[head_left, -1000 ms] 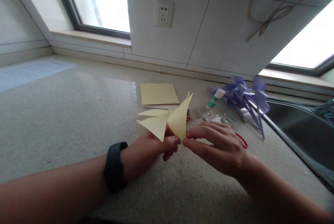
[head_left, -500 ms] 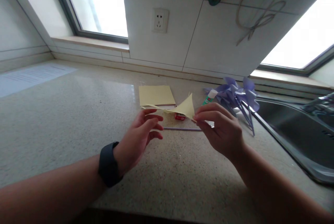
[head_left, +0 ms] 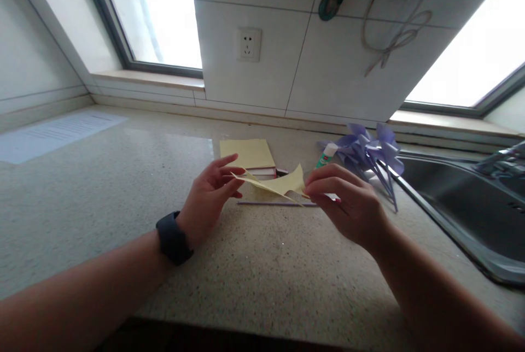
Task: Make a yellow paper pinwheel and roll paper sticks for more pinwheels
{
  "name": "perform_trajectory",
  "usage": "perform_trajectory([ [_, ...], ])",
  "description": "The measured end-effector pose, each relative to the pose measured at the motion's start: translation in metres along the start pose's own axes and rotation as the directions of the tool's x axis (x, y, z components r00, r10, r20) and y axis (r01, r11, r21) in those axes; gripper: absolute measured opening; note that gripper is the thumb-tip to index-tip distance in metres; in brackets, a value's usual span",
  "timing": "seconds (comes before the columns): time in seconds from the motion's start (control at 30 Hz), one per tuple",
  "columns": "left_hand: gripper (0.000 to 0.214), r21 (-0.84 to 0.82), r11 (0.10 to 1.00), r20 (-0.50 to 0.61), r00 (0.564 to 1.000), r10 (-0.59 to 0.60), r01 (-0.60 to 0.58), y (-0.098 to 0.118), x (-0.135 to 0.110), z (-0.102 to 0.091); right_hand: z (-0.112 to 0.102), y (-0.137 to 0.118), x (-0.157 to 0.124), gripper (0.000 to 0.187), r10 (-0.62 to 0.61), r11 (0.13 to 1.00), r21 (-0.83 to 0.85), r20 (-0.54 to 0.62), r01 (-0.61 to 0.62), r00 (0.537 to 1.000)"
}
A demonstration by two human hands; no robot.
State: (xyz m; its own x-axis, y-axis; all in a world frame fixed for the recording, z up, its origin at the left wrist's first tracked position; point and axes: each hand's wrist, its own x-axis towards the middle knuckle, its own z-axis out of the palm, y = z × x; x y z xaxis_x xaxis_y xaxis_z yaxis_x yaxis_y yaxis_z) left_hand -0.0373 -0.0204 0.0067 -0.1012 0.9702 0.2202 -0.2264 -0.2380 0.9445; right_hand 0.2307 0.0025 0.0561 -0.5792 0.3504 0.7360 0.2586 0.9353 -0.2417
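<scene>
A sheet of yellow paper (head_left: 275, 183) with cut, curling flaps is held above the counter between my two hands. My right hand (head_left: 348, 201) pinches its right end between thumb and fingers. At the left end, the thumb and forefinger of my left hand (head_left: 211, 191) close on a pointed corner, the other fingers apart. Beneath the paper lies a thin purple stick (head_left: 270, 204). Behind it are a stack of yellow paper (head_left: 248, 152) and a small dark and red item (head_left: 281, 172), partly hidden. A green glue stick with a white cap (head_left: 327, 155) is just beyond my right hand.
Several purple paper pinwheels (head_left: 369, 147) on sticks lie at the right, beside the metal sink (head_left: 459, 204). A printed sheet (head_left: 61, 133) lies on the counter (head_left: 254, 275) at far left. The tiled wall with a socket (head_left: 249, 45) stands behind.
My left hand has turned and its thumb and forefinger have come together on the paper's left corner. The paper has tilted and its flaps have shifted; the right hand keeps its pinch.
</scene>
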Motion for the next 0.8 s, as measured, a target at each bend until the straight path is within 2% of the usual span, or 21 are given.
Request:
perform_trajectory([
  [0.13,0.037,0.05,0.996,0.06,0.996,0.071,-0.074,0.002,-0.002,0.002,0.0,0.002,0.0,0.018,0.0,1.0,0.016,0.02,-0.001,1.0],
  [0.3,0.017,0.154,0.984,0.189,0.98,0.055,-0.085,0.008,-0.01,0.004,-0.003,0.004,0.001,0.016,0.005,1.0,0.028,0.021,-0.005,1.0],
  [0.43,0.023,0.202,0.973,0.293,0.955,0.052,-0.115,0.01,-0.017,0.006,-0.002,0.005,-0.001,0.014,0.04,0.997,0.069,0.021,-0.042,0.999],
  [0.53,0.036,0.151,0.986,0.292,0.956,0.027,-0.075,0.009,-0.018,0.007,0.002,0.004,-0.001,0.013,0.039,0.995,0.09,0.037,-0.042,0.999],
  [0.67,0.013,0.169,0.985,0.294,0.956,-0.012,-0.04,0.011,-0.017,0.01,0.004,-0.001,0.001,0.012,0.027,0.995,0.097,0.057,-0.033,0.998],
  [0.8,0.022,0.108,0.994,0.312,0.95,-0.032,-0.002,0.011,-0.017,0.011,0.004,-0.002,0.001,0.011,0.04,0.993,0.109,0.06,-0.047,0.997],
])
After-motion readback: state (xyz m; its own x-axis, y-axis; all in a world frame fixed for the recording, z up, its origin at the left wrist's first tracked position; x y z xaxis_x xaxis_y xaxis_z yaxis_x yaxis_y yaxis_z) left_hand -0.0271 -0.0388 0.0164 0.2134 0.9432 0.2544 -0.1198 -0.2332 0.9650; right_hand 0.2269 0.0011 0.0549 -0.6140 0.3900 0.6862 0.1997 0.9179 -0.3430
